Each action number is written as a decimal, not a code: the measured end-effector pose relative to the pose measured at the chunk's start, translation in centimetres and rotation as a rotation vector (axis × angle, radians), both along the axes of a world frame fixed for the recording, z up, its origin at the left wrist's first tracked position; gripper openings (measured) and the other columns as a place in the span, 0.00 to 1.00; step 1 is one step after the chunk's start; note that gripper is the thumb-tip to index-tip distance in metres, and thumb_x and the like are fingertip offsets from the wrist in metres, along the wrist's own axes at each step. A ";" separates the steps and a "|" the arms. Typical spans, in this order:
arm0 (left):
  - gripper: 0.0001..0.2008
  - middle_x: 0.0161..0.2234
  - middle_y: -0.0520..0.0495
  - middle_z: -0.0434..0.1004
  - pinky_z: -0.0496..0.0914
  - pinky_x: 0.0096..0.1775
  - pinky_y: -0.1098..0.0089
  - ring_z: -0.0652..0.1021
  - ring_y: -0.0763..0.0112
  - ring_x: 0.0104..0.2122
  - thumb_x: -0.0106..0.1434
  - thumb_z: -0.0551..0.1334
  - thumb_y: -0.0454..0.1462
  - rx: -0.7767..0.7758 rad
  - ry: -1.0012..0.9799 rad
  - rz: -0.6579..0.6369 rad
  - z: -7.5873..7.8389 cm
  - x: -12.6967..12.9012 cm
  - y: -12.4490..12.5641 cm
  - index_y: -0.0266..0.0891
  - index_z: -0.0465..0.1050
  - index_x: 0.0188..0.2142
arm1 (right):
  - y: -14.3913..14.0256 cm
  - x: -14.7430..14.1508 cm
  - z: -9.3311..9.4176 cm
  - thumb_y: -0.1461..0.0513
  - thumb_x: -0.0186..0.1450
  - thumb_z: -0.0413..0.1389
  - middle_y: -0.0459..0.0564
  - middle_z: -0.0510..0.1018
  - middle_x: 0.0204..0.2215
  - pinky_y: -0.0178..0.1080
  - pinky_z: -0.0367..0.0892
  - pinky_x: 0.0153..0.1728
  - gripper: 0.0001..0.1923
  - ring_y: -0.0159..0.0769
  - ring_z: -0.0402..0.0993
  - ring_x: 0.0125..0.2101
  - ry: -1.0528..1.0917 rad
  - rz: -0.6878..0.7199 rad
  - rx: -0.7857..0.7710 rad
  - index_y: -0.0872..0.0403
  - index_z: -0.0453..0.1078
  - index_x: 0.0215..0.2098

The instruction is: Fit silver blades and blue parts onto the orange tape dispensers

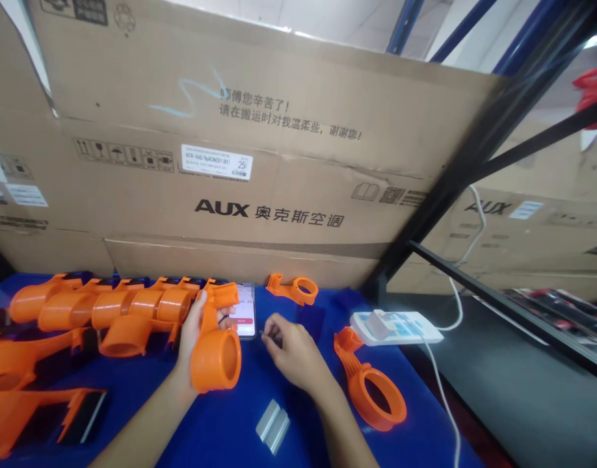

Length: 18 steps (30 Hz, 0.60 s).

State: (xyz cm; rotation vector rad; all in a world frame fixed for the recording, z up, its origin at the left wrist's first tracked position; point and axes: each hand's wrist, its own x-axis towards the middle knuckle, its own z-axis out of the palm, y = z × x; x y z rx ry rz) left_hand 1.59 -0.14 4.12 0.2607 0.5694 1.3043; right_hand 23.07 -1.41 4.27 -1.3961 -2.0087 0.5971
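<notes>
An orange plastic tape dispenser (215, 361) with a round hub is held in my left hand (191, 331), its handle end pointing up. My right hand (293, 351) hovers over the blue tabletop just right of it, thumb and fingers pinched together. A tiny thing may show at those fingertips, too small to name. Behind the held dispenser lies a phone (246, 312) with a lit screen, partly hidden. Below my right hand rest some silvery ridged metal strips (273, 426). Two more orange dispensers lie nearby: one at the back (293, 289) and another to the right (371, 387).
Several orange tape dispensers (108, 305) crowd the left side of the blue table (220, 432). A white power strip (396, 327) with cables sits at the right edge. Large cardboard boxes (279, 175) wall off the back, beside a black metal rack post (439, 188).
</notes>
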 end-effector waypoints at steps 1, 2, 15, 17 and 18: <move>0.17 0.27 0.46 0.81 0.78 0.23 0.68 0.80 0.67 0.20 0.66 0.65 0.50 -0.001 0.034 -0.005 0.0 0.3 -0.1 0.37 0.76 0.39 | 0.0 0.0 0.2 0.60 0.69 0.58 0.45 0.76 0.30 0.37 0.61 0.32 0.03 0.35 0.70 0.29 0.168 -0.028 -0.005 0.50 0.70 0.37; 0.17 0.26 0.46 0.81 0.77 0.23 0.69 0.80 0.67 0.20 0.65 0.66 0.50 -0.011 0.078 -0.020 0.0 0.5 -0.1 0.37 0.76 0.37 | 0.0 -0.1 0.4 0.57 0.69 0.58 0.44 0.75 0.29 0.36 0.61 0.29 0.06 0.34 0.68 0.26 0.333 -0.063 -0.005 0.50 0.70 0.38; 0.23 0.24 0.48 0.79 0.76 0.25 0.70 0.78 0.70 0.19 0.59 0.70 0.55 0.067 0.390 -0.040 -0.9 3.0 -1.7 0.36 0.77 0.33 | -0.2 -1.0 1.2 0.52 0.62 0.68 0.41 0.70 0.22 0.32 0.52 0.18 0.16 0.26 0.57 0.18 0.955 -0.124 -0.053 0.53 0.78 0.42; 0.22 0.27 0.48 0.80 0.78 0.27 0.68 0.79 0.70 0.20 0.59 0.70 0.54 0.098 0.398 -0.011 -1.2 3.2 -1.8 0.36 0.77 0.35 | -0.2 -1.0 1.1 0.52 0.63 0.68 0.41 0.69 0.22 0.32 0.54 0.18 0.16 0.27 0.58 0.19 0.953 -0.114 -0.056 0.53 0.78 0.44; 0.22 0.28 0.48 0.80 0.79 0.28 0.68 0.79 0.70 0.20 0.59 0.70 0.54 0.113 0.401 0.003 -1.2 3.3 -1.8 0.36 0.77 0.35 | -0.2 -1.0 1.1 0.53 0.64 0.67 0.41 0.70 0.22 0.32 0.55 0.19 0.16 0.27 0.60 0.19 0.945 -0.109 -0.058 0.53 0.78 0.45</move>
